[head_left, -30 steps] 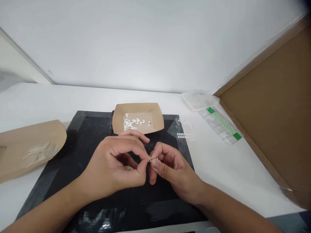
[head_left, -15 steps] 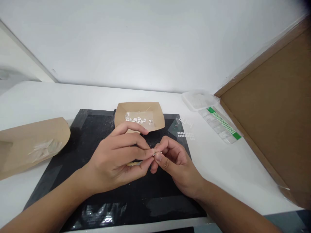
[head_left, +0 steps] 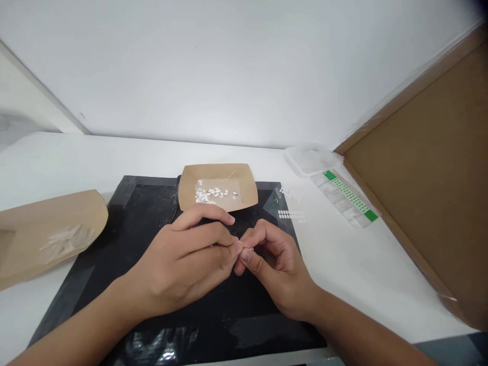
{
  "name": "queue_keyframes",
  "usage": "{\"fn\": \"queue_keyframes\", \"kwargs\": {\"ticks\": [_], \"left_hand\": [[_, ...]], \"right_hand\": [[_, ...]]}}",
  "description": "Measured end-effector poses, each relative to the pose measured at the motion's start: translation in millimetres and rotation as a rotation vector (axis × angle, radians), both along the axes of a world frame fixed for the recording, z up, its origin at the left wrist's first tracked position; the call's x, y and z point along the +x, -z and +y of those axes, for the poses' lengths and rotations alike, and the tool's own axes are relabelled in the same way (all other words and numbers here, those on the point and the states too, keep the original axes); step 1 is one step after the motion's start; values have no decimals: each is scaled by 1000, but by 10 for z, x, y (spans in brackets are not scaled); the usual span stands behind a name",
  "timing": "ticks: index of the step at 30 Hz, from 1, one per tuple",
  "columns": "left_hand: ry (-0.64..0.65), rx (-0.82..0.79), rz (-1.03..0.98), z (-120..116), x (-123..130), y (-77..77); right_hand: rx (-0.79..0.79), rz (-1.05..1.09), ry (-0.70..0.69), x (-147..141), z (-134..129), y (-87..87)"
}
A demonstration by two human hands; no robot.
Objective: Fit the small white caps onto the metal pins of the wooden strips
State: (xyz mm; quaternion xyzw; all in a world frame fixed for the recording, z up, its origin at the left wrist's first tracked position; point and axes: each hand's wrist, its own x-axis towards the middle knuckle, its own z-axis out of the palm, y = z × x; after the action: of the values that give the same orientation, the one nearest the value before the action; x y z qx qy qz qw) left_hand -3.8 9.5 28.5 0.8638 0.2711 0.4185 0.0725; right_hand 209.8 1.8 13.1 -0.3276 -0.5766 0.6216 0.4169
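Over the middle of the black mat [head_left: 152, 203], my left hand [head_left: 190, 259] and my right hand [head_left: 272, 264] meet at their fingertips. Both are closed in a pinch. A tiny shiny piece [head_left: 249, 248] shows between the right thumb and forefinger; its kind is too small to make out. What the left fingertips grip is hidden behind them. Just beyond my hands stands a brown paper tray [head_left: 249, 185] holding several small white pieces [head_left: 213, 193] on a clear plastic bag.
At the left, another paper tray [head_left: 23, 213] contains small clear packets [head_left: 66, 244]. To the right lie sheets of white oval stickers [head_left: 292, 216], a clear bag with a green band [head_left: 351, 195] and a translucent container [head_left: 310, 160]. A cardboard box [head_left: 423, 168] borders the right side.
My left fingers have drawn closer together, and a yellowish thing that showed between them is now out of sight. The view has shifted slightly.
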Motion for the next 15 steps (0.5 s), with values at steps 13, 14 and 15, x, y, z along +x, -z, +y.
{"fn": "queue_keyframes", "kwargs": {"ticks": [13,14,15], "left_hand": [[135,-238,-243,60,38,-54],[135,-236,-234,65,32,-63],[135,-221,-217,69,26,-70]], "right_hand": [[-143,164,-148,66,15,-5],[-137,160,-151,67,16,-6],[-124,146,-149,69,20,-7]]}}
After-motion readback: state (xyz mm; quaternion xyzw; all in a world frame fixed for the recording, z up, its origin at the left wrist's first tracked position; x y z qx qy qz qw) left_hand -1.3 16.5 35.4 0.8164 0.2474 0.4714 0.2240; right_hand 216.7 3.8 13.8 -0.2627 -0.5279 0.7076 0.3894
